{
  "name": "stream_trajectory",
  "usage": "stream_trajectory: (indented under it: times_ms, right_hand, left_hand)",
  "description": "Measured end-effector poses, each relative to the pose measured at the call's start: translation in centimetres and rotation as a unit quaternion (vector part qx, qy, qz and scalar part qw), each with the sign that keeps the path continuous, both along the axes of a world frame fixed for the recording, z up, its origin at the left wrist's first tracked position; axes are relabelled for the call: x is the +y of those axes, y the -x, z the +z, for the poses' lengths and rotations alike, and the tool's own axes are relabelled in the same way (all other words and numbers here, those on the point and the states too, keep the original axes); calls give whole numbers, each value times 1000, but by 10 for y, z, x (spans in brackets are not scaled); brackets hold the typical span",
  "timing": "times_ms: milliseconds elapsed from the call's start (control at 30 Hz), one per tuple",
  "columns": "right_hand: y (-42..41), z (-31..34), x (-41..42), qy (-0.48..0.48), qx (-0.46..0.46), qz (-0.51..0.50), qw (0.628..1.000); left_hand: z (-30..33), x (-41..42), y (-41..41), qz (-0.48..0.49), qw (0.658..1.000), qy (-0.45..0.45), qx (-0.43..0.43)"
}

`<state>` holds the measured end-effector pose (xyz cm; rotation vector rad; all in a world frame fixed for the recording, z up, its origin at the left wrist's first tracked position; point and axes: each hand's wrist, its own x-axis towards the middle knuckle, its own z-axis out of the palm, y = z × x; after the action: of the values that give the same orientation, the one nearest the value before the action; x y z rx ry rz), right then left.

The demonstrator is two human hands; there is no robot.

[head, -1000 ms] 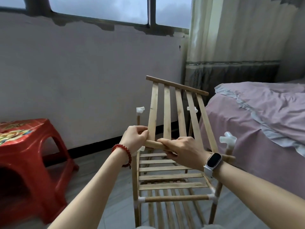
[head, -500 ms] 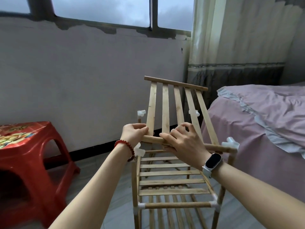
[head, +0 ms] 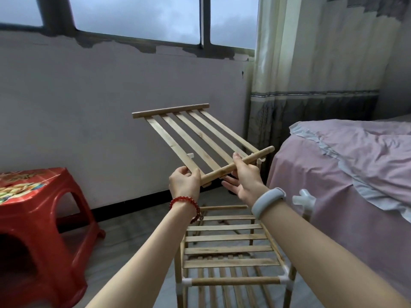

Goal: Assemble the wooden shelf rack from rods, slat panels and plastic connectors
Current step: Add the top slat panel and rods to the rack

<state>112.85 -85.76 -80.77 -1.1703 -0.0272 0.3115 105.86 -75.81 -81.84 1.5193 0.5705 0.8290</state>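
Both hands hold a loose slat panel (head: 195,138) in the air by its near rod. The left hand (head: 184,182) has its grip pinched on the rod's left end; the right hand (head: 243,178) curls its thumb over the rod farther right, fingers beneath. The panel tilts up and away, above the half-built rack (head: 231,258) on the floor — white plastic connectors (head: 303,200) cap its posts. A red stool (head: 44,218) stands left, a bed (head: 347,165) right.

Red stool (head: 42,216); pink bed (head: 355,170) (rumpled); curtained window (head: 138,16)
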Motion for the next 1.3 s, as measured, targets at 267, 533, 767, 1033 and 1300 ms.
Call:
stream_trajectory:
  times_ms: [267,533,767,1033,1300]
  right_hand:
    - [-18,24,14,-75,41,-87,993]
    - [-63,27,-62,144,-146,-158,966]
    - [-104,9,-95,237,-171,-111,950]
    - [-124,30,-102,503,-331,-84,794]
    - [-57,40,-40,547,-621,-16,561]
  left_hand:
    - [17,16,6,-145,983,-110,-21]
    - [30,102,1,-135,901,379,-163]
    - [25,116,-10,-119,965,235,-9]
    - [14,101,-18,-128,973,2,192]
    - [26,78,-36,-88,987,23,129]
